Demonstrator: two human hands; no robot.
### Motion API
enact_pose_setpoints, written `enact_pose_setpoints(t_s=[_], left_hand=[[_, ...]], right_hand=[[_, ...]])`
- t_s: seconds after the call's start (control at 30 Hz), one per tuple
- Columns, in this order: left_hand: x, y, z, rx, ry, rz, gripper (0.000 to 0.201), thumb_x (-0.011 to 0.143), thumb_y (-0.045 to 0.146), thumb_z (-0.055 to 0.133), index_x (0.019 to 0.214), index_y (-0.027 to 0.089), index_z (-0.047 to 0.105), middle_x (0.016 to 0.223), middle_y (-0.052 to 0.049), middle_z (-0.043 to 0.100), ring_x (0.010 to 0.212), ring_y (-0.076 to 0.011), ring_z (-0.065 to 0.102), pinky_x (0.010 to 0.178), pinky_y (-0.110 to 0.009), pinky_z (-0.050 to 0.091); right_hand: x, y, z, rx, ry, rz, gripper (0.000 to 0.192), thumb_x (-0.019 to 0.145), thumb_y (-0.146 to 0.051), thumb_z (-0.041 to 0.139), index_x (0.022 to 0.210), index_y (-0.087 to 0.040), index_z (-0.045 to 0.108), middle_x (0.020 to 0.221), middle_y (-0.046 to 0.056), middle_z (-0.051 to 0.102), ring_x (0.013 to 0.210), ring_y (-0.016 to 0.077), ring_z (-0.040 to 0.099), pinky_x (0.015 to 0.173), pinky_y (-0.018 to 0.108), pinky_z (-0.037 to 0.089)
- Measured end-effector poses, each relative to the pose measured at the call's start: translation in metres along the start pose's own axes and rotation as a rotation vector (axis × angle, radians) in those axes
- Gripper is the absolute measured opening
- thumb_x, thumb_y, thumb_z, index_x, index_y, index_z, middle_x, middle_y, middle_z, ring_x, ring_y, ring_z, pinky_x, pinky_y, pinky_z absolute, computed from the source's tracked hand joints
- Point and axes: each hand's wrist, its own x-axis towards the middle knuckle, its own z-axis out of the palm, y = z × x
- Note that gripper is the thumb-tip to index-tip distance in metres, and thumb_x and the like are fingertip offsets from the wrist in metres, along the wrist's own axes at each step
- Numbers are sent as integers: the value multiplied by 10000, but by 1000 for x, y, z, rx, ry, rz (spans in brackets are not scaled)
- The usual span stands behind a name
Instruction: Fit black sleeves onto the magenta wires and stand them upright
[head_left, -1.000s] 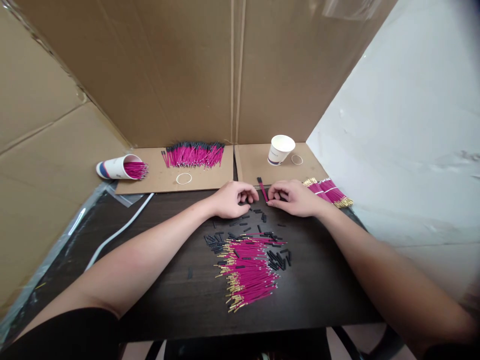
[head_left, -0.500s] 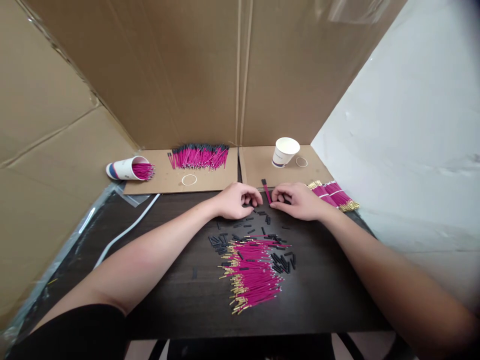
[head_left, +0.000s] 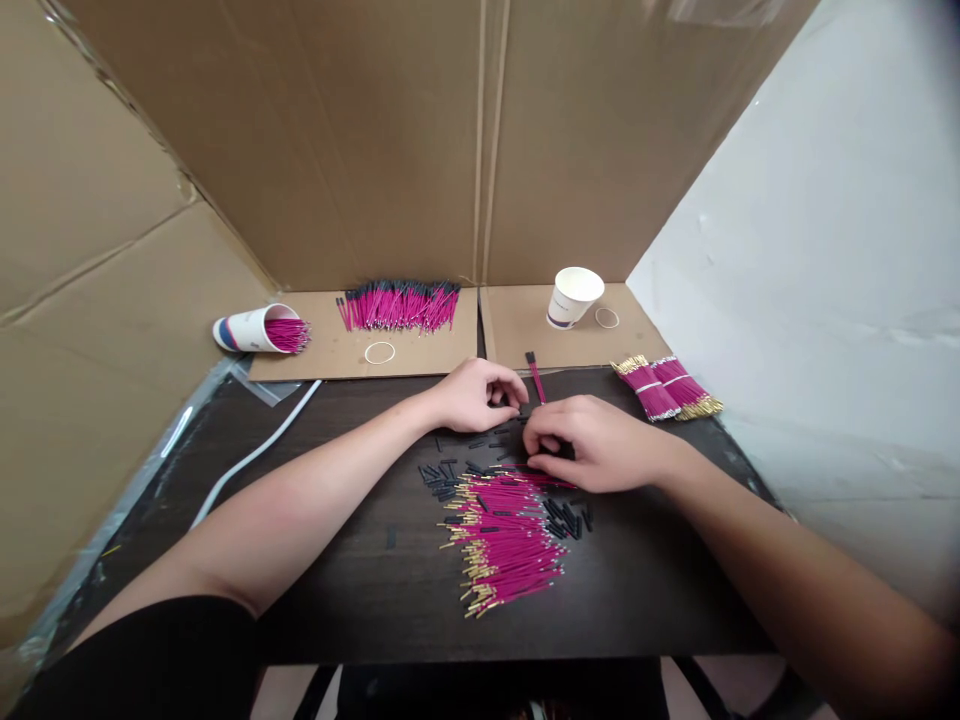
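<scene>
My left hand (head_left: 482, 396) rests at the table's middle, fingers curled and thumb drawn toward the index finger. What sits between those tips, if anything, is too small to make out. Just over the top of a pile of pink wires (head_left: 510, 545) with gold and silver ends is my right hand (head_left: 581, 442), its fingers bent and a small gap showing between thumb and index finger. Loose black sleeves (head_left: 562, 520) lie around and on the pile. Beyond my hands lies a small group of pink wires with black ends (head_left: 535, 378).
On cardboard at the back lie many black-ended pink wires (head_left: 401, 307), a rubber band (head_left: 379, 353) and an upright paper cup (head_left: 574, 298). A tipped paper cup (head_left: 247, 331) holding pink wires lies left. Banded wire bundles (head_left: 664, 388) are at right, a white cable (head_left: 259, 455) at left.
My right hand has moved down and slightly left, from beside the small black-ended group to the top of the wire pile. My left hand has hardly moved.
</scene>
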Motion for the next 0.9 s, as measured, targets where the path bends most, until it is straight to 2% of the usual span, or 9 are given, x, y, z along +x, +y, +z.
enact_pose_setpoints(t_s=[0.1,0.2,0.33,0.5,0.67,0.73,0.83,0.9], left_hand=[[0,1,0,91,47,28,223,835,181,824,1055,149,822,935,-64,742,749,-153,578,693,-304,476],[-1,3,-1,167,71,66,124,860,197,829,966,150,784,977,-62,662,755,-145,558,694,-308,476],[-2,6,-1,207,38,92,68,933,199,773,908,145,741,1100,-82,597,756,-132,544,695,-325,485],[-2,8,-2,226,-7,57,108,988,221,739,908,148,740,1181,-102,600,786,-145,553,737,-347,511],[0,6,0,253,-19,42,87,1007,208,711,944,156,740,1235,-109,639,838,-159,583,755,-327,508],[1,4,1,218,-4,32,80,1011,200,707,949,156,731,1145,-93,678,825,-160,579,751,-316,496],[3,0,2,27,67,-64,96,1025,220,720,961,148,720,896,-43,694,733,-143,566,708,-292,480],[4,-1,2,-164,113,-142,103,1032,218,724,973,137,702,851,-40,722,693,-126,599,692,-279,505]], right_hand=[[2,-8,8,-20,-68,10,86,1016,-152,657,974,-210,703,970,45,735,813,200,641,721,356,379],[4,-10,15,-75,-99,47,93,1046,-161,641,987,-200,701,973,54,741,807,206,640,708,359,352],[4,-15,21,-192,-89,91,129,1100,-233,622,1002,-186,692,961,81,749,748,217,606,681,379,299],[4,-24,26,-315,-107,74,122,1061,-141,575,960,-180,632,909,96,714,679,211,537,653,392,253],[3,-29,20,-132,-55,69,120,1118,-188,561,1007,-195,605,957,82,701,744,212,551,691,372,337],[3,-29,17,-38,-13,52,109,1125,-183,546,1030,-200,598,995,77,693,793,210,565,725,364,383],[1,-26,12,157,74,18,129,1121,-177,550,1006,-208,599,918,40,667,759,187,547,722,352,425],[0,-19,9,329,150,11,155,1131,-237,600,986,-208,645,840,13,650,686,164,519,666,335,430]])
